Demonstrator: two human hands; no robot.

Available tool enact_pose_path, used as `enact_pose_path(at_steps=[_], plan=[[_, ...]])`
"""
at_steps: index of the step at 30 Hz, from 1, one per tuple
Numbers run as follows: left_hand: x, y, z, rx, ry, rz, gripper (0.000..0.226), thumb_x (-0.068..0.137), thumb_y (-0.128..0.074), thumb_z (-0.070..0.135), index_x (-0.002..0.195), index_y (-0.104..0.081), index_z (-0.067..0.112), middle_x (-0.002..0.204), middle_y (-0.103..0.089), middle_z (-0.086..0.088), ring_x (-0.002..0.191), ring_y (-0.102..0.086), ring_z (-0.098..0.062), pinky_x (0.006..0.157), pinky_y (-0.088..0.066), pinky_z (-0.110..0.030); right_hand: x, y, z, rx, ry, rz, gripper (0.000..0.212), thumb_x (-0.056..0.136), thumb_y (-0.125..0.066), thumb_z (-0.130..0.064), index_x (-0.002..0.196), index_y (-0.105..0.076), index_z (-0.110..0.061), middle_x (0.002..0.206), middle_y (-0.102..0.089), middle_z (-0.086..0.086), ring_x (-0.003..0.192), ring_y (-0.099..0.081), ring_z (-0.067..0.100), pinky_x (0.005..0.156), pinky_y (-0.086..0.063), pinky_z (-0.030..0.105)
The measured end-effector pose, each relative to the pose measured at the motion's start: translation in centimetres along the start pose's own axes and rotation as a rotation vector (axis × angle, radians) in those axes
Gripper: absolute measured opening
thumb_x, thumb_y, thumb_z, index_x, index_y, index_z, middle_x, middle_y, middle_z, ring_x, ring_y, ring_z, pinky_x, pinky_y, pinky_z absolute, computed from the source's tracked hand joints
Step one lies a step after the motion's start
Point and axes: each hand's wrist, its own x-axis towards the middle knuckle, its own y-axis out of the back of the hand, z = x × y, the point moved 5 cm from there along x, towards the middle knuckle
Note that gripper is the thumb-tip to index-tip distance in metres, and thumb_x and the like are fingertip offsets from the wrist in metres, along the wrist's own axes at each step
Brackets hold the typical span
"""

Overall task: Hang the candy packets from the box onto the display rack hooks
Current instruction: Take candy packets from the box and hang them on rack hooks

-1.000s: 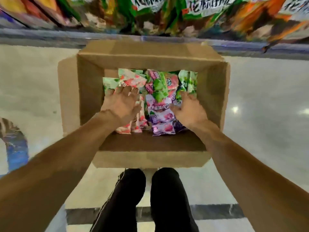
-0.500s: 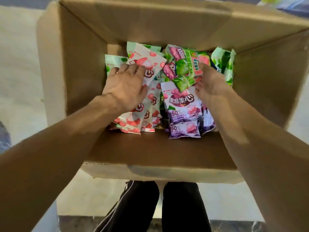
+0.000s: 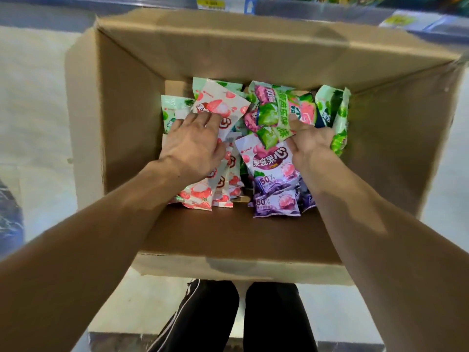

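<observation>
Head view looks straight down into an open cardboard box [image 3: 253, 52] standing on a pale floor [image 3: 33, 123]; both bare arms reach into it from the near edge. Candy packets sit in a loose heap on the box bottom, toward the far wall; none hang on any hook in view.

Left hand [image 3: 195, 146] lies palm down on the pink-and-white packets [image 3: 220, 107]; fingers [image 3: 185, 123] extended and spread, pressing flat on the top packet, thumb along its right edge; not curled round anything. More pink-and-white packets stick out below the wrist, toward the near side.

Right hand [image 3: 309, 141] sits at the right of the heap, back of the hand up; its fingers are tucked under a green packet [image 3: 274, 115] and out of sight, so cannot tell whether they are grasping it or just touching. Purple packets [image 3: 274, 179] lie just left of and below that wrist, overlapping each other; a green-and-white packet [image 3: 337, 115] stands on edge against the right wall, just beside the hand. Another pale green packet [image 3: 172, 110] peeks out at the far left, touching the left fingertips.

Black trousers [image 3: 215, 318] with a white side stripe show below the box's near wall. Shelf edge with blurred price tags [image 3: 210, 1] runs along the top of the frame.
</observation>
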Motion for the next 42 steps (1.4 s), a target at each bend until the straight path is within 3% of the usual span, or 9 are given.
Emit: enact_pose_path(at_steps=[5,14,17,20,25,34,36,39,42], plan=[[1.0,0.7,0.8,-0.425,0.108,0.099,0.055,0.103,-0.053,0.042,0.149,-0.042,0.014,0.148,-0.051,-0.011,0.136,-0.048,-0.031,0.111,-0.043,-0.044,-0.5,1.2,0.3,0.010,0.031,-0.213,0.077,0.087,-0.079,-0.013,0.146,-0.030,-0.018,0.128,-0.062,0.005,0.113,-0.064,0.016,0.096,-0.054,0.033],[5.4,-0.8,3.4,-0.881,0.280,-0.134,0.084,0.080,-0.079,0.058,0.143,-0.052,0.010,0.122,-0.058,0.003,0.118,-0.057,-0.017,0.107,-0.044,-0.032,-0.3,1.6,0.4,-0.072,-0.028,-0.580,0.046,0.088,-0.072,0.000,0.077,-0.032,-0.021,0.083,-0.054,0.001,0.095,-0.063,0.016,0.073,-0.047,0.028],[5.9,-1.5,4.0,-0.876,0.298,-0.211,0.080,0.073,-0.087,0.049,0.138,-0.058,0.011,0.117,-0.061,0.007,0.116,-0.058,-0.016,0.110,-0.044,-0.034,-0.4,1.8,0.3,-0.024,-0.023,-0.612,0.022,0.089,-0.071,-0.003,0.095,-0.054,-0.014,0.101,-0.068,0.004,0.093,-0.065,0.010,0.079,-0.046,0.030],[5.4,-1.9,4.2,-0.966,0.318,-0.188,0.079,0.076,-0.087,0.040,0.142,-0.054,0.011,0.117,-0.056,0.011,0.115,-0.053,-0.011,0.103,-0.040,-0.024,-1.0,2.0,0.6,-0.025,-0.062,-0.604,0.064,0.088,-0.074,-0.008,0.143,-0.042,-0.003,0.130,-0.068,0.011,0.117,-0.063,0.017,0.102,-0.047,0.040],[3.3,-2.2,2.1,-1.102,0.407,-0.033,0.094,0.083,-0.084,0.036,0.157,-0.032,0.009,0.158,-0.044,-0.005,0.143,-0.043,-0.023,0.113,-0.035,-0.028,-2.6,2.0,0.0,-0.055,-0.040,-0.625,0.067,0.077,-0.079,-0.015,0.137,-0.051,-0.004,0.129,-0.069,0.008,0.123,-0.062,0.022,0.112,-0.043,0.050],[-6.4,3.6,-1.3,-1.413,0.546,0.086,0.047,0.073,-0.090,0.016,0.114,-0.067,0.018,0.104,-0.079,-0.001,0.100,-0.075,-0.024,0.099,-0.056,-0.050,-10.8,4.6,-5.8,-0.056,0.013,-0.569,0.072,0.067,-0.092,-0.033,0.125,-0.059,-0.007,0.134,-0.064,0.003,0.137,-0.050,0.023,0.118,-0.028,0.060],[-9.3,7.1,-1.2,-1.485,0.538,0.127,0.045,0.077,-0.086,0.008,0.116,-0.065,0.017,0.103,-0.079,-0.003,0.095,-0.077,-0.024,0.092,-0.059,-0.050,-14.5,5.5,-8.6,-0.122,0.078,-0.591,0.095,0.052,-0.096,-0.049,0.131,-0.061,-0.010,0.137,-0.064,0.004,0.135,-0.053,0.025,0.116,-0.030,0.062],[-13.9,13.3,-0.3,-1.583,0.472,0.127,0.048,0.082,-0.081,0.003,0.124,-0.062,0.015,0.111,-0.078,-0.008,0.100,-0.076,-0.028,0.091,-0.059,-0.050,-21.6,6.5,-13.9,-0.140,0.117,-0.645,0.044,0.071,-0.083,-0.038,0.108,-0.075,-0.016,0.120,-0.074,0.010,0.120,-0.065,0.032,0.109,-0.043,0.062],[-19.2,20.7,0.6,-1.646,0.398,0.168,0.043,0.085,-0.077,0.002,0.124,-0.066,0.013,0.116,-0.076,-0.013,0.105,-0.074,-0.033,0.090,-0.059,-0.050,-28.9,8.0,-18.8,-0.120,0.131,-0.601,0.071,0.070,-0.089,-0.039,0.130,-0.064,-0.010,0.128,-0.069,0.014,0.117,-0.067,0.032,0.102,-0.051,0.056]])
